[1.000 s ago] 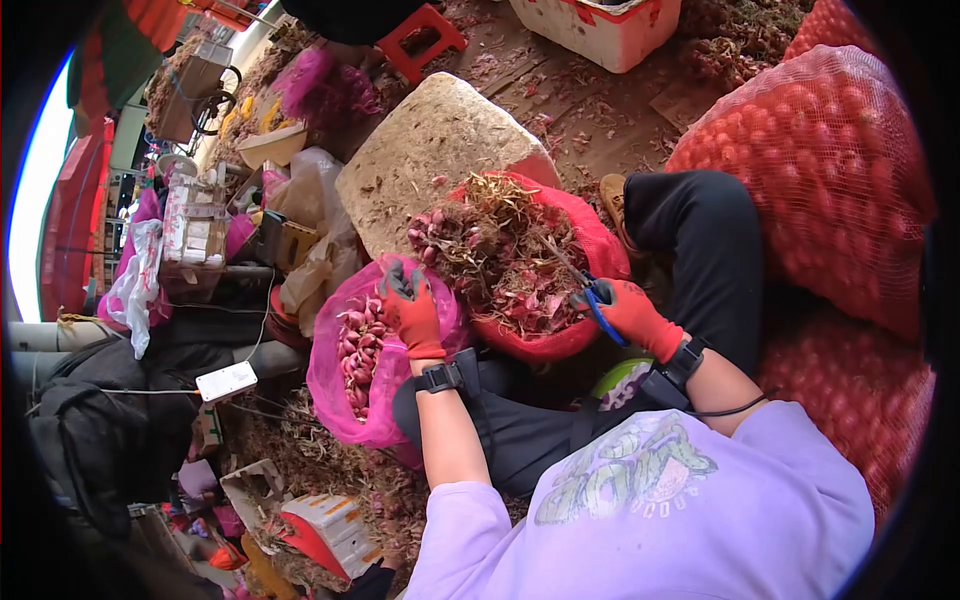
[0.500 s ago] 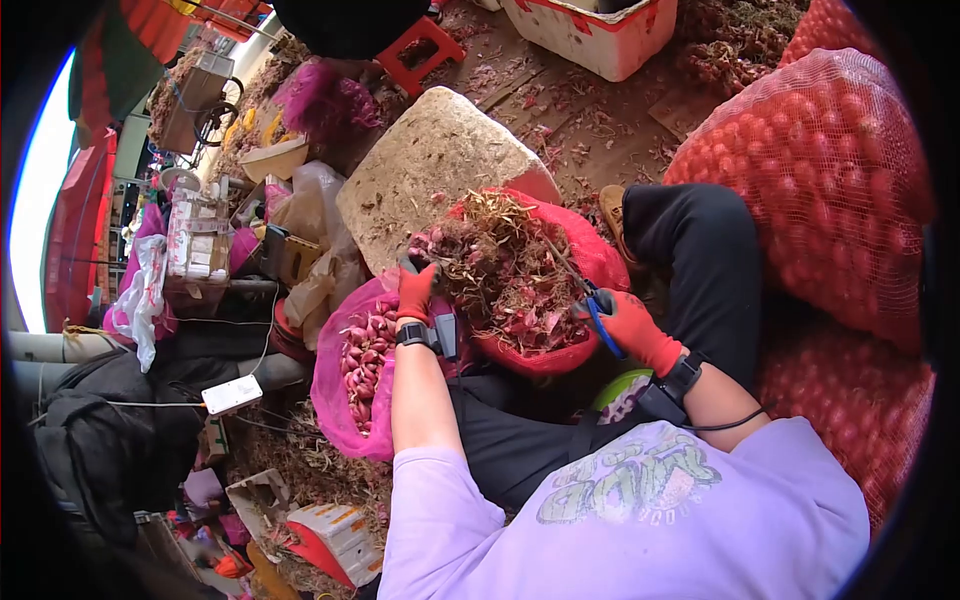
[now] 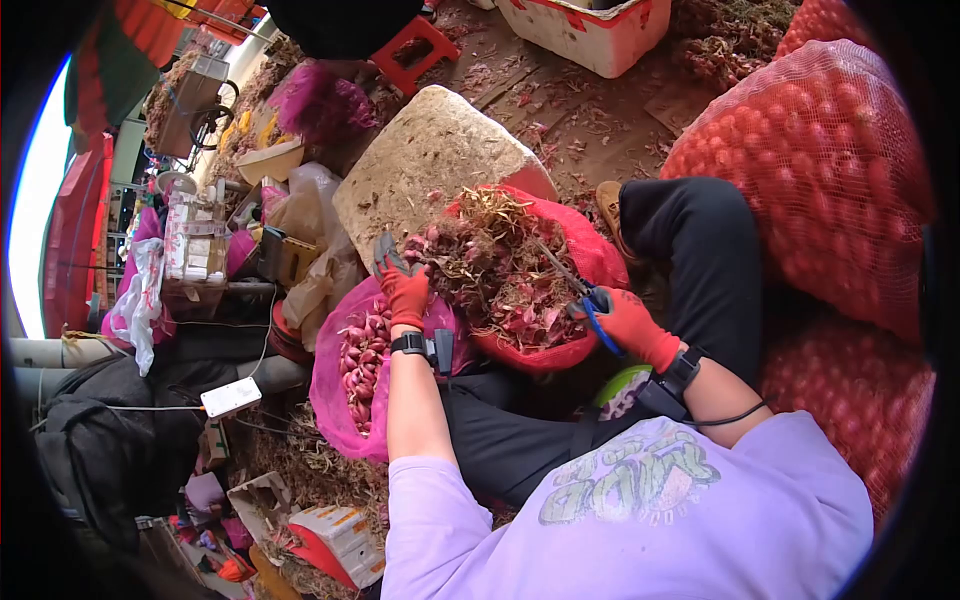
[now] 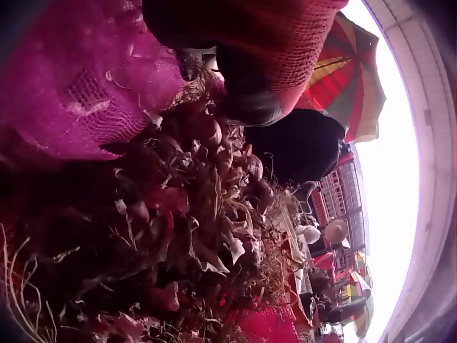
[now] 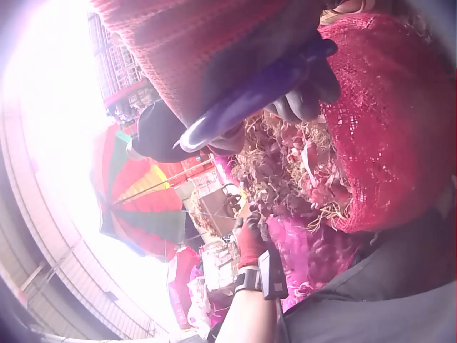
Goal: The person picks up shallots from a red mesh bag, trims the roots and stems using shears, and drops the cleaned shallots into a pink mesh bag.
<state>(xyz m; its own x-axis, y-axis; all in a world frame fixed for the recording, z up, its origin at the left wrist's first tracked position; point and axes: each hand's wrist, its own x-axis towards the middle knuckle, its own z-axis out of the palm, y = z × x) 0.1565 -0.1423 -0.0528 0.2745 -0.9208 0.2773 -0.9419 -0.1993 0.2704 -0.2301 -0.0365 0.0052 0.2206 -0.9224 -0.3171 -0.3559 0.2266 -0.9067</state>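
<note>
Both hands wear red gloves with dark grey fingers. My left hand [image 3: 402,287] is at the left edge of a heap of shallots and dry trimmings [image 3: 505,265], its fingers stretched toward the far left. This heap fills a red mesh bag [image 3: 598,245]. Just below that hand lies a pink mesh bag [image 3: 328,415] with trimmed shallots [image 3: 362,362] inside. At the heap's right side, my right hand [image 3: 640,328] holds scissors [image 3: 597,318] by their blue handles, the blades pointing up over the heap. In the right wrist view one blue handle [image 5: 250,100] crosses the glove.
Behind the red bag stands a dirty pale foam block [image 3: 425,150]. Large red mesh sacks [image 3: 800,170] of round bulbs crowd the right. Farther back are a red stool [image 3: 413,52] and a white foam box [image 3: 585,35]. A white power strip [image 3: 230,392] lies on the left.
My left hand has gone from above the pink bag to the heap's left edge, and its fingers have straightened since half a second ago. The right hand with the scissors has barely moved.
</note>
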